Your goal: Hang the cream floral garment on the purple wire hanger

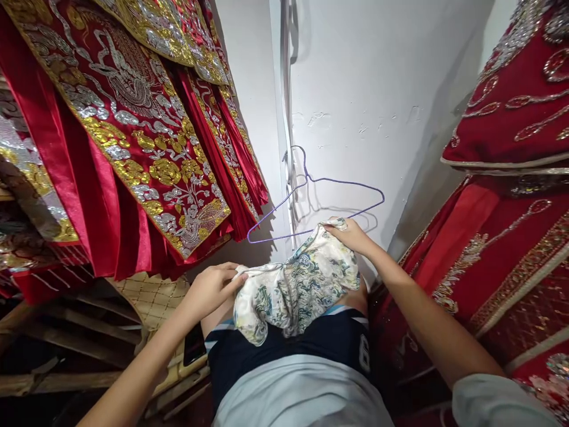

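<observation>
A white garment with a green and yellow pattern (pixel 306 284) is spread over my lap, its upper edge drawn out between both hands. My left hand (pixel 216 289) pinches its left upper corner. At the right upper corner, my right hand (pixel 349 235) grips the cloth between thumb and fingers. Just beyond the garment, a purple wire hanger (pixel 342 181) hangs from a white strip on the wall, with nothing on it. The garment's edge overlaps the hanger's bottom bar in view.
Red embroidered garments with gold and silver (pixel 164 172) hang at the left; more red beaded ones (pixel 511 130) hang at the right. A white wall (pixel 355 77) stands ahead. A bamboo frame (pixel 75 382) and a dark phone-like object (pixel 194 346) are at lower left.
</observation>
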The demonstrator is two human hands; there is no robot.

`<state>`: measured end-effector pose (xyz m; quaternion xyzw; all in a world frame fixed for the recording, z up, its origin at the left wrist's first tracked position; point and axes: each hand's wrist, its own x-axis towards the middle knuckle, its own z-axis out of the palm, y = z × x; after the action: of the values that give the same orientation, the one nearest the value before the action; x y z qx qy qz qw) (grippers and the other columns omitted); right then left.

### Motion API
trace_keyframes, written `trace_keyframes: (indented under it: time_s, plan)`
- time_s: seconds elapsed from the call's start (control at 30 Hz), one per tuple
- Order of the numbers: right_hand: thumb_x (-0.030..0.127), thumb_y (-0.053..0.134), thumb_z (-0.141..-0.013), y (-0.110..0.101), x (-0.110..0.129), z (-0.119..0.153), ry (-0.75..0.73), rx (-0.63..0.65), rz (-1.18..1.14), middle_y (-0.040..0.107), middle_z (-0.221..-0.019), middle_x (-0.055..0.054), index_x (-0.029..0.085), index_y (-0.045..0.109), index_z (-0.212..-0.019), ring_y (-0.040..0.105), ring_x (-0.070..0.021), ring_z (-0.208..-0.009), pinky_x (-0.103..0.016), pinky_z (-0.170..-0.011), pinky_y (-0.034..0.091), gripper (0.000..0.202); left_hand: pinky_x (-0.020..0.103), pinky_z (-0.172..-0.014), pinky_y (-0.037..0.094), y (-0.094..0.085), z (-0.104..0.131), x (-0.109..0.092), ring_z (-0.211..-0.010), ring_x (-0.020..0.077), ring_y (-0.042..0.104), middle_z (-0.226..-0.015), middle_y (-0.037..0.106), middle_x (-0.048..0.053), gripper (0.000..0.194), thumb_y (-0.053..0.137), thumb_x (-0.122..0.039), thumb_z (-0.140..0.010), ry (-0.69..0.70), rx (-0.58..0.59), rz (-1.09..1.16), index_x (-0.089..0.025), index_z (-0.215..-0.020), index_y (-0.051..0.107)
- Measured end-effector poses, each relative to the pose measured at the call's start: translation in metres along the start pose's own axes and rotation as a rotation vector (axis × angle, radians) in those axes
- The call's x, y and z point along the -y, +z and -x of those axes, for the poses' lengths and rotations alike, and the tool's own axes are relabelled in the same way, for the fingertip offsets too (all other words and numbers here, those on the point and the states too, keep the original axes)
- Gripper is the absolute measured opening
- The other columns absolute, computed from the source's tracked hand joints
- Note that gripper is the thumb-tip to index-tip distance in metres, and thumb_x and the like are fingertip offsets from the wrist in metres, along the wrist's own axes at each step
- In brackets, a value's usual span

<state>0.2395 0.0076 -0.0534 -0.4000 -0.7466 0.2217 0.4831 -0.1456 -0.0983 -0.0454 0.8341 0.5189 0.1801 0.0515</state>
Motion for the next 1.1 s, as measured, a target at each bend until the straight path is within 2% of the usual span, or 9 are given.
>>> trace_keyframes:
  time_s: [0.1,0.23,0.4,0.53,0.77,0.83,0.93,1.03,1.1]
  plan:
    - [0.045,0.065,-0.085,-0.015,0.016,0.006,-0.003,0.030,0.021,0.074,-0.095,-0.008,0.015,0.073,-0.093,0.067,-0.0250,-0.090,-0.035,-0.083,0.050,0.032,0.032,-0.071,0.045,-0.012,-0.014,-0.007,-0.086,0.0284,0.070,-0.096,0.077,0.009,0.042,0.042,-0.046,-0.096,-0.132,-0.001,-0.137,-0.024,-0.102,0.077]
    - [0.043,0.067,-0.085,-0.011,0.027,0.011,0.016,0.013,-0.002,0.076,-0.102,-0.010,0.015,0.074,-0.096,0.069,-0.0280,-0.098,-0.037,-0.088,0.051,0.031,0.031,-0.066,0.040,-0.029,-0.035,-0.018,-0.084,0.0287,0.070,-0.096,0.077,0.010,0.044,0.039,-0.043,-0.096,-0.169,-0.114,-0.154,-0.022,-0.110,0.075]
    - [0.042,0.067,-0.084,0.000,0.027,0.016,0.036,-0.022,-0.025,0.077,-0.098,-0.009,0.015,0.075,-0.094,0.070,-0.0287,-0.095,-0.039,-0.085,0.052,0.029,0.029,-0.064,0.037,-0.039,-0.057,-0.029,-0.074,0.0243,0.066,-0.080,0.075,0.007,0.044,0.042,-0.045,-0.096,-0.084,-0.269,-0.086,-0.018,-0.086,0.075]
    - [0.041,0.067,-0.083,0.013,0.030,0.018,0.053,-0.005,-0.054,0.077,-0.097,-0.008,0.016,0.075,-0.093,0.069,-0.0282,-0.094,-0.038,-0.085,0.051,0.028,0.028,-0.062,0.036,-0.040,-0.077,-0.043,-0.066,0.0204,0.062,-0.073,0.071,0.005,0.041,0.046,-0.043,-0.096,-0.022,-0.460,-0.011,-0.016,-0.090,0.076]
    - [0.042,0.063,-0.087,0.042,0.044,0.025,-0.005,0.026,-0.105,0.074,-0.098,-0.007,0.017,0.072,-0.098,0.068,-0.0255,-0.094,-0.037,-0.087,0.051,0.028,0.026,-0.070,0.043,-0.030,-0.126,-0.052,-0.080,0.0194,0.065,-0.093,0.073,0.006,0.027,0.054,-0.033,-0.093,0.164,-0.639,0.130,-0.016,-0.105,0.071]
    - [0.037,0.067,-0.085,0.034,0.045,0.032,-0.070,0.048,-0.066,0.072,-0.108,-0.007,0.021,0.068,-0.119,0.066,-0.0243,-0.099,-0.037,-0.090,0.050,0.038,0.025,-0.068,0.042,-0.028,-0.129,-0.045,-0.075,0.0176,0.063,-0.089,0.071,0.004,0.031,0.054,-0.035,-0.093,0.183,-0.632,0.096,-0.018,-0.116,0.066]
    - [0.033,0.075,-0.079,0.007,0.039,0.043,-0.103,-0.030,-0.032,0.070,-0.098,-0.006,0.023,0.040,-0.151,0.065,-0.0207,-0.081,-0.034,-0.077,0.053,0.081,0.025,-0.062,0.039,-0.030,-0.124,-0.037,-0.064,0.0155,0.058,-0.078,0.067,0.002,0.039,0.054,-0.039,-0.094,0.166,-0.615,0.037,-0.018,-0.126,0.060]
    - [0.032,0.077,-0.076,-0.024,0.027,0.042,-0.065,-0.237,0.039,0.066,-0.079,-0.001,0.020,0.019,-0.159,0.060,-0.0189,-0.065,-0.033,-0.066,0.051,0.102,0.025,-0.062,0.038,-0.035,-0.121,-0.035,-0.064,0.0152,0.058,-0.076,0.068,0.002,0.032,0.053,-0.041,-0.095,0.189,-0.585,0.006,-0.017,-0.112,0.066]
    - [0.033,0.078,-0.075,-0.040,0.020,0.032,-0.017,-0.315,0.129,0.065,-0.073,0.000,0.017,0.027,-0.158,0.060,-0.0191,-0.064,-0.033,-0.067,0.051,0.099,0.024,-0.064,0.039,-0.037,-0.122,-0.036,-0.066,0.0157,0.061,-0.076,0.069,0.003,0.030,0.051,-0.041,-0.095,0.213,-0.547,-0.006,-0.018,-0.102,0.069]
